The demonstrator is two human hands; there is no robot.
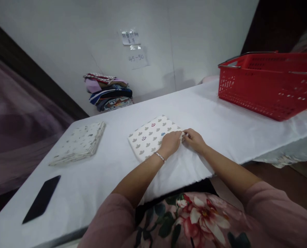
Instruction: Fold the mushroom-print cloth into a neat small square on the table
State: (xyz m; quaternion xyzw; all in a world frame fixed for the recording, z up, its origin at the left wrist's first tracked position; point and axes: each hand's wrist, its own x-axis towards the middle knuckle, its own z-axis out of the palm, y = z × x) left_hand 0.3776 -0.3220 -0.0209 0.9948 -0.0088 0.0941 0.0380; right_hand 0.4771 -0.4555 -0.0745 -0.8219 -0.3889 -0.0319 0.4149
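Observation:
A folded white cloth (150, 134) with a grey mushroom-like print and a few coloured figures lies flat on the white-covered table (117, 182) in front of me. My left hand (171, 143), with a bracelet at the wrist, rests over its right part, fingers closed at the edge. Right beside it, my right hand (194, 139) pinches the cloth's right corner between thumb and fingers. Both hands meet at that corner, and the fingertips of the left are partly hidden.
To the left lies a folded stack of pale printed cloth (78, 143), with a dark phone (42, 199) nearer me. A red plastic basket (267, 86) with metal handles stands at the right. Piled clothes (110, 93) sit against the wall, below paper signs (136, 57).

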